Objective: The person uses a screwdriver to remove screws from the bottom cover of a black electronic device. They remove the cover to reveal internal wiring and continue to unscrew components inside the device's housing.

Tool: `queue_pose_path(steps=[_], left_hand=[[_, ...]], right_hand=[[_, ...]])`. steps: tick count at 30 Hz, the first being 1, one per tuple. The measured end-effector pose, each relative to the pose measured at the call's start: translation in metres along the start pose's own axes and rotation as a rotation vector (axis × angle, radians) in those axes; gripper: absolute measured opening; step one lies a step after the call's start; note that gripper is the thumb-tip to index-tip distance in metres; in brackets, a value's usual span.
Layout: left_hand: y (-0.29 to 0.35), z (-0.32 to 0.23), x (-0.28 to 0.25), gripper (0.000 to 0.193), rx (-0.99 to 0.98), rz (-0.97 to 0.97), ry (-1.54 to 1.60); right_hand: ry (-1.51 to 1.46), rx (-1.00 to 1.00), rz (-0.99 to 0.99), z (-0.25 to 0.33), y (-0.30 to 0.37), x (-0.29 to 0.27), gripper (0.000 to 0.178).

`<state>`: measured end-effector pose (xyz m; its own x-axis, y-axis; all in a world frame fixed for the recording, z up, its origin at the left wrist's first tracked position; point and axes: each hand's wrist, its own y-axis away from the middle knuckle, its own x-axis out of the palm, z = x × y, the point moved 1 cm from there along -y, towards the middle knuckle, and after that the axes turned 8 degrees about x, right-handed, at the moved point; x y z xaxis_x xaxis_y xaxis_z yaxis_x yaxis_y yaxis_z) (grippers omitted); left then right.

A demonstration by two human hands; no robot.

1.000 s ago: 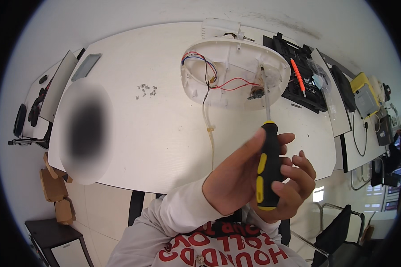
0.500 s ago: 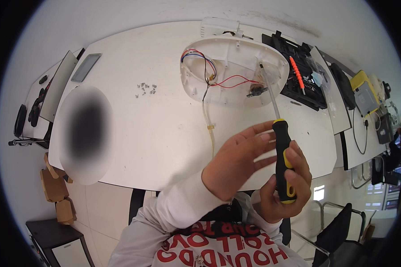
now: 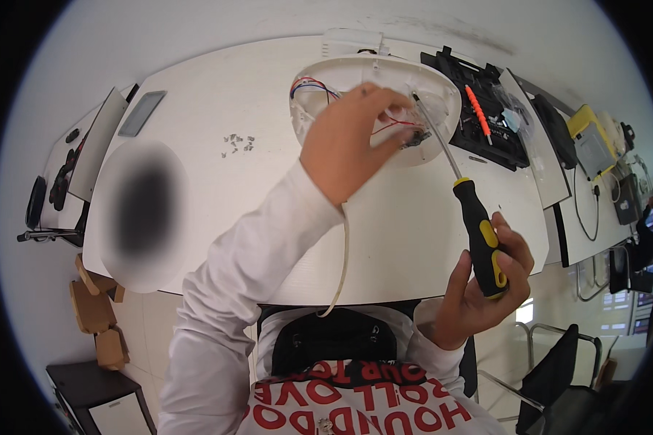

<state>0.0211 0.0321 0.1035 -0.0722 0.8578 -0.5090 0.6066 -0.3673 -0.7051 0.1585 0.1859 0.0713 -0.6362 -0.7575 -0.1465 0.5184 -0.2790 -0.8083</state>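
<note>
A white oval plastic housing lies hollow side up on the table, with red and blue wires at its left. My left hand reaches over the housing, thumb and fingers apart, near the screwdriver's tip; it hides part of the wiring. A black-and-yellow screwdriver rests in my right hand, held by the lower handle, its shaft slanting up into the right side of the housing. A small dark part sits below the tip. The pale cable runs from the housing over the table's near edge.
Several small screws lie left of the housing. A black tool case with an orange-handled tool stands at the right. A grey phone-like slab lies far left; a blurred round patch covers the near left.
My left hand has left the screwdriver handle and moved up and left over the housing. The screwdriver's handle has swung a little to the right with my right hand.
</note>
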Motion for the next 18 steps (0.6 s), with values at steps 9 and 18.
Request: queue_pose_path(steps=[9,18], left_hand=[[-0.029,0.027,0.033,0.021,0.211,0.037,-0.550],[-0.028,0.043,0.038,0.014,0.343,-0.102,-0.586]], right_hand=[[-0.026,-0.018,0.033,0.002,0.001,-0.001,0.041],[-0.035,-0.056,-0.171,-0.002,0.011,-0.026,0.037]])
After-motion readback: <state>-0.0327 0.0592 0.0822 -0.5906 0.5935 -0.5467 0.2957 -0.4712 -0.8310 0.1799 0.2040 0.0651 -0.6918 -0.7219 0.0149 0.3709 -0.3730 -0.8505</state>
